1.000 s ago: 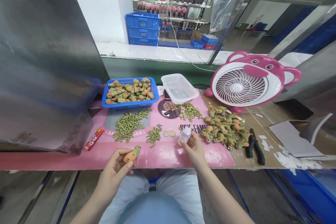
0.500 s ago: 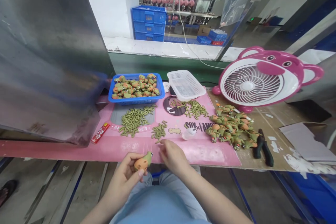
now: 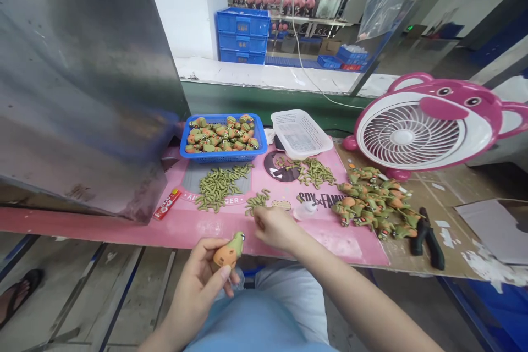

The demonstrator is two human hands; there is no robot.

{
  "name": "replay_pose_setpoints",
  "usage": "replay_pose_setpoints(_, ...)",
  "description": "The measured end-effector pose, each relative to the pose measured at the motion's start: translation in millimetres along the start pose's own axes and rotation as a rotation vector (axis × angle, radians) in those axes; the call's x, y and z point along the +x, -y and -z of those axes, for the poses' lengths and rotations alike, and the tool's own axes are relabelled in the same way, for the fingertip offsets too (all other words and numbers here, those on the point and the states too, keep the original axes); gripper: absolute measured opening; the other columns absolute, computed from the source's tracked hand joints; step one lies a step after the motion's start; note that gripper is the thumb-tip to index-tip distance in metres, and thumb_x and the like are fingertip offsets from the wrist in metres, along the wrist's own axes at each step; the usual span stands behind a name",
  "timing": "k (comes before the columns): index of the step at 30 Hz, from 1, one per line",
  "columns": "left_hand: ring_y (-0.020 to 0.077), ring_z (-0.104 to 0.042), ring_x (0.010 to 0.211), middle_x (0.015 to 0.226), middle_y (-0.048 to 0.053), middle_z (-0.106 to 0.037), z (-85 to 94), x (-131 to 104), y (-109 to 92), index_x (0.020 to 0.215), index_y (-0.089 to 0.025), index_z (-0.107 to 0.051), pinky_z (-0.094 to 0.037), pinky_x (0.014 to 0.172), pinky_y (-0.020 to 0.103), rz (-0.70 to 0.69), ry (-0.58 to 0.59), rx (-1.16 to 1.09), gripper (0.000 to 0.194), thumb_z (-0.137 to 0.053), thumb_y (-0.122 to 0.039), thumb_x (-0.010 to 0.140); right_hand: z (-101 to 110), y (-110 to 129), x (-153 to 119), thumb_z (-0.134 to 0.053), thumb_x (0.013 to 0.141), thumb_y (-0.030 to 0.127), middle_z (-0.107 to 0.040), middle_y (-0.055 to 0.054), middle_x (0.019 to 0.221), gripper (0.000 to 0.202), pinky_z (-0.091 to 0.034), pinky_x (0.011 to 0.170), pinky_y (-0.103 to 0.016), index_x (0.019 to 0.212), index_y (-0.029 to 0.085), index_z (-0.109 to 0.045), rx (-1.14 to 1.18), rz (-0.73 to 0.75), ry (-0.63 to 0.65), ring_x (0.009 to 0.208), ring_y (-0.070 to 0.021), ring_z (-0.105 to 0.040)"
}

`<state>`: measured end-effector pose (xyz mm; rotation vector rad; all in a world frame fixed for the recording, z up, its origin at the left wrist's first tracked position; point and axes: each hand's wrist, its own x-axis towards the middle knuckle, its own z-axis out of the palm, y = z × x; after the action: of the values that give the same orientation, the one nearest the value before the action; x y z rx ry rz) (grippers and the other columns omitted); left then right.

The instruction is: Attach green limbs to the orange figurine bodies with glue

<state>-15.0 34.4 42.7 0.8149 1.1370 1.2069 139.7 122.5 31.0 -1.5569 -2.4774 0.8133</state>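
Note:
My left hand (image 3: 206, 272) holds a green and orange figurine (image 3: 227, 253) between thumb and fingers, over the table's front edge. My right hand (image 3: 274, 225) is closed at the near side of a small pile of green pieces (image 3: 258, 200); its fingertips reach the pile, and what they pinch is too small to make out. A larger pile of green pieces (image 3: 218, 184) lies to the left, and another (image 3: 315, 171) to the right. Beside my right hand stands a small translucent bottle (image 3: 305, 210). Several figurines with limbs (image 3: 375, 201) are heaped at the right.
A blue basket (image 3: 223, 158) full of figurines and a white basket (image 3: 303, 137) stand at the back. A pink fan (image 3: 412, 121) and black-handled pliers (image 3: 433, 247) are at the right. A red packet (image 3: 167, 204) lies near the metal panel (image 3: 91, 93) on the left.
My right hand has moved forward to the small pile of green pieces. The figurine in my left hand is tilted more upward. The view has shifted slightly to the left.

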Motion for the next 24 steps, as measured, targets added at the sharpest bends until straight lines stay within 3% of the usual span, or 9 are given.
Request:
replay_pose_setpoints(4, 0.0122, -0.059, 0.056, 0.071, -0.001, -0.064, 1.4, 0, 3, 0.092, -0.024, -0.06, -0.049, 0.047, 0.021, -0.034, 0.086, 0.091, 0.019, -0.063, -0.023, 0.073, 5, 13, -50, -0.048, 0.077, 0.007, -0.06, 0.001, 0.059, 0.008, -0.047, 0.047, -0.016, 0.074, 0.015, -0.047, 0.275, 0.12, -0.124, 0.05, -0.008, -0.059)
replay_pose_setpoints(7, 0.0139, -0.062, 0.062, 0.081, 0.001, -0.063, 3.3, 4, 1, 0.094, -0.025, -0.06, -0.052, 0.051, 0.022, -0.146, 0.224, 0.239, 0.021, -0.059, -0.017, 0.074, 0, 24, -79, -0.047, 0.08, 0.012, -0.059, 0.002, 0.057, 0.004, -0.049, 0.044, -0.016, 0.079, 0.016, -0.047, 0.725, 0.34, -0.43, 0.043, -0.008, -0.059)
replay_pose_setpoints(9, 0.0149, -0.062, 0.067, 0.083, 0.002, -0.063, 2.4, 7, -3, 0.095, -0.024, -0.06, -0.053, 0.056, 0.023, -0.29, 0.307, 0.404, 0.025, -0.057, -0.012, 0.074, -2, 29, -87, -0.049, 0.078, 0.009, -0.06, 0.002, 0.057, 0.009, -0.05, 0.045, -0.018, 0.082, 0.017, -0.049, 0.808, 0.381, -0.526, 0.044, -0.0095, -0.06)
replay_pose_setpoints(13, 0.0158, -0.061, 0.077, 0.086, 0.004, -0.063, -2.5, 13, -12, 0.105, -0.024, -0.055, -0.052, 0.061, 0.022, -0.615, 0.413, 0.662, 0.039, -0.052, -0.003, 0.073, -3, 33, -89, -0.051, 0.077, 0.005, -0.061, 0.001, 0.059, 0.016, -0.052, 0.045, -0.02, 0.083, 0.019, -0.05, 0.806, 0.36, -0.567, 0.046, -0.0121, -0.062)
replay_pose_setpoints(15, 0.0156, -0.061, 0.08, 0.087, 0.004, -0.063, -4.2, 14, -14, 0.107, -0.023, -0.052, -0.052, 0.067, 0.023, -0.694, 0.427, 0.732, 0.04, -0.051, -0.001, 0.073, -2, 33, -88, -0.052, 0.077, 0.006, -0.061, 0.001, 0.058, 0.015, -0.052, 0.044, -0.021, 0.082, 0.019, -0.049, 0.83, 0.353, -0.568, 0.046, -0.0127, -0.062)
replay_pose_setpoints(24, 0.0135, -0.061, 0.08, 0.091, 0.006, -0.057, -4.6, 10, -17, 0.113, -0.021, -0.046, -0.052, 0.069, 0.021, -0.73, 0.512, 0.821, 0.044, -0.045, 0.001, 0.075, -5, 33, -89, -0.053, 0.076, 0.009, -0.063, -0.002, 0.055, 0.01, -0.052, 0.045, -0.02, 0.079, 0.018, -0.05, 0.938, 0.276, -0.507, 0.045, -0.0129, -0.062)
